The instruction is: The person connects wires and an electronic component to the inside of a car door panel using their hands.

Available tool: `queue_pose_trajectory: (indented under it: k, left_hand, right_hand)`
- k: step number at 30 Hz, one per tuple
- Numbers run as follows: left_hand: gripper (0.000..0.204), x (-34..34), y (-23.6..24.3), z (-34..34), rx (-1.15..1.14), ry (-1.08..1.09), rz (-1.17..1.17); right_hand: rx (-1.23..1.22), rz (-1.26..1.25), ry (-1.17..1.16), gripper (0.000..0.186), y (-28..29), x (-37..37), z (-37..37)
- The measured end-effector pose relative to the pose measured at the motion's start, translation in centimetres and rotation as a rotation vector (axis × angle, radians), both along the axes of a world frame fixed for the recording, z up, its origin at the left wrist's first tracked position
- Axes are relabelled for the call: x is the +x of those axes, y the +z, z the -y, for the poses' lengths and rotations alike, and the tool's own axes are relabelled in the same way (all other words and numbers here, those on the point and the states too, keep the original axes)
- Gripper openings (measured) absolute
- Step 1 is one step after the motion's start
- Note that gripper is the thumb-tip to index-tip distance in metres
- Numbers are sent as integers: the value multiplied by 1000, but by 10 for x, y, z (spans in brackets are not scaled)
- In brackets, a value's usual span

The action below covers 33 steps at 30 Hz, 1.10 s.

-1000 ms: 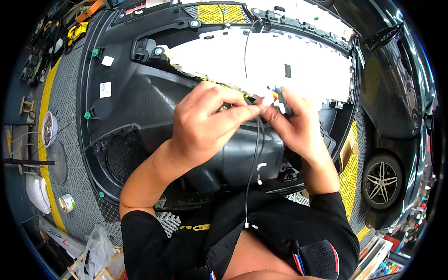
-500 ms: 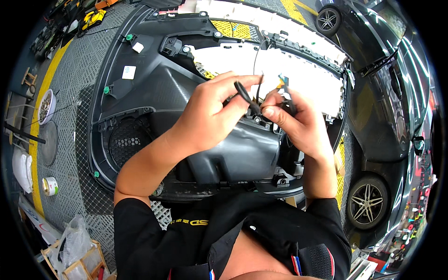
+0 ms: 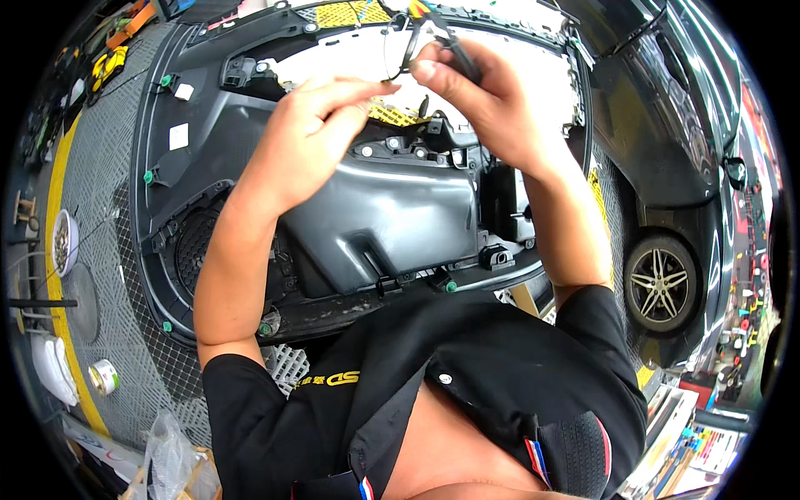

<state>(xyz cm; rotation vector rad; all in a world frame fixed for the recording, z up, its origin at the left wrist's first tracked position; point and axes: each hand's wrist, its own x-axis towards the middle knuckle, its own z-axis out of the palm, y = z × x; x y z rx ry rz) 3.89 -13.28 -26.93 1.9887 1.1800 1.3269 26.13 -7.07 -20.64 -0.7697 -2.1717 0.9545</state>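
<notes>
A black car door trim panel point(image 3: 392, 212) lies inner side up before me, with white padding point(image 3: 517, 71) across its far part. Over that padding, my right hand point(image 3: 475, 92) is closed around black wiring point(image 3: 460, 52). Yellow, red and teal strands show at its far end, near the top edge. Left of it hangs a thin black wire point(image 3: 386, 58) in a loop. My left hand point(image 3: 321, 137) is closed, its fingertips meeting the lower end of that loop. The fingers partly hide what lies between them.
A dark car with a spoked wheel point(image 3: 661, 283) stands to the right. On the left floor are a white bowl of small parts point(image 3: 65, 242), a tin point(image 3: 103, 377) and a stool point(image 3: 79, 304). Green clips point(image 3: 148, 177) stick out along the panel's edge.
Both hands have moved farther away over the panel and to the left. They are wider apart now, the right hand carrying the wiring. The view has shifted too.
</notes>
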Motion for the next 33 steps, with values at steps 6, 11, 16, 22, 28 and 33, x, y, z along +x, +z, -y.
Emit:
queue_pose_trajectory:
  k: [6,11,16,22,28,33]
  left_hand:
    - [31,2,-10,-6,37,183,277]
    - [44,2,-24,-12,127,187,484]
    - [43,3,-22,-17,208,300,338]
    - [25,-4,-33,-23,93,334,469]
    - [23,2,-27,-12,-100,12,545]
    - [21,-3,-14,-4,-171,12,652]
  right_hand:
    - [28,23,51,30,-15,-15,-9]
    - [393,67,-8,19,-18,-28,-12]
    - [568,147,41,21,-14,-24,-14]
    - [899,149,-65,21,-10,-13,-19]
    - [876,181,-28,12,-23,-24,-10]
    - [854,136,2,33,-27,-21,-10]
